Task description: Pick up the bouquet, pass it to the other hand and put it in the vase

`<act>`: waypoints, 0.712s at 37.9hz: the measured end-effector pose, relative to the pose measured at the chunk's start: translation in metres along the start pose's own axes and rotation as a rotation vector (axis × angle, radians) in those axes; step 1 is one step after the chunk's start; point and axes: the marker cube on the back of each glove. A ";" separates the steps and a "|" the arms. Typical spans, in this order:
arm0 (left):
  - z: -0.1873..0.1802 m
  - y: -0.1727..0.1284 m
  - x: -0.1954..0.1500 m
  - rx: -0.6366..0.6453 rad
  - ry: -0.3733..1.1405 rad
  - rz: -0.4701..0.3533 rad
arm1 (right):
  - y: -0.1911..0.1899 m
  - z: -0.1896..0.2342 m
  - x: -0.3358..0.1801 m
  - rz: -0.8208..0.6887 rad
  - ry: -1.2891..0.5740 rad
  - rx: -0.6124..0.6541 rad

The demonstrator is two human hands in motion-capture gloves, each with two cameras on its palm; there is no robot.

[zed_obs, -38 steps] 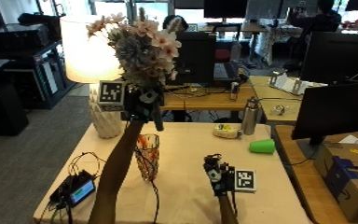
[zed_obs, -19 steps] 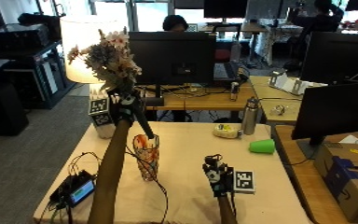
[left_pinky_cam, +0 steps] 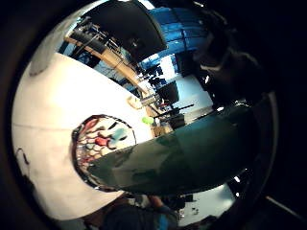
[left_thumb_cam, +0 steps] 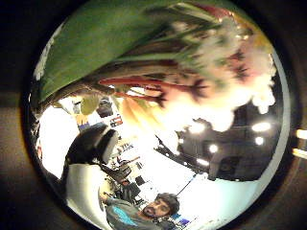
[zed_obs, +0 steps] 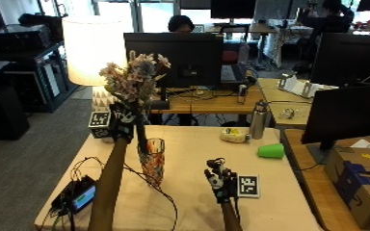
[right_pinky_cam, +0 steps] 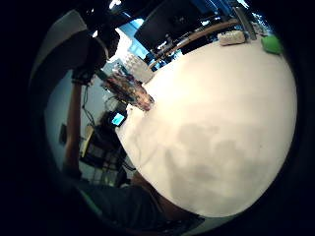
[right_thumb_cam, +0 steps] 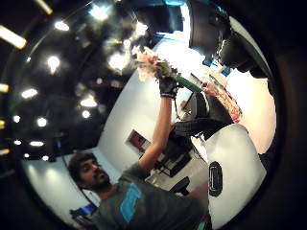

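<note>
The bouquet (zed_obs: 136,77) is up in the air, gripped round its stems by the left hand (zed_obs: 122,123), with the pale blossoms standing above the glove and the stem ends reaching down to the mouth of the vase (zed_obs: 151,161) — whether they have entered it I cannot tell from the outside view. The patterned glass vase stands on the white table (zed_obs: 191,144), directly under the bouquet and at about ten o'clock from the right hand (zed_obs: 218,182). That hand hovers low over the table with its fingers relaxed and straight, holding nothing. Judging by this, the pickup and the pass look done, since only the left hand carries the flowers; what is left is lowering the stems into the vase and letting go. A green cup (zed_obs: 271,150) sits at about one o'clock from the right hand, well clear.
</note>
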 end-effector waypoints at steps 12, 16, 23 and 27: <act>-0.016 0.022 -0.012 -0.138 -0.202 -0.060 | 0.004 0.015 -0.029 -0.030 -0.090 -0.012; -0.029 0.026 -0.022 -0.112 -0.486 -0.110 | 0.002 0.016 -0.030 -0.110 -0.094 -0.015; -0.060 0.035 -0.027 -0.060 -1.109 -0.158 | 0.003 0.013 -0.027 -0.089 -0.029 -0.006; -0.074 0.040 -0.021 -0.107 -1.214 -0.165 | 0.004 0.012 -0.026 -0.081 0.008 0.000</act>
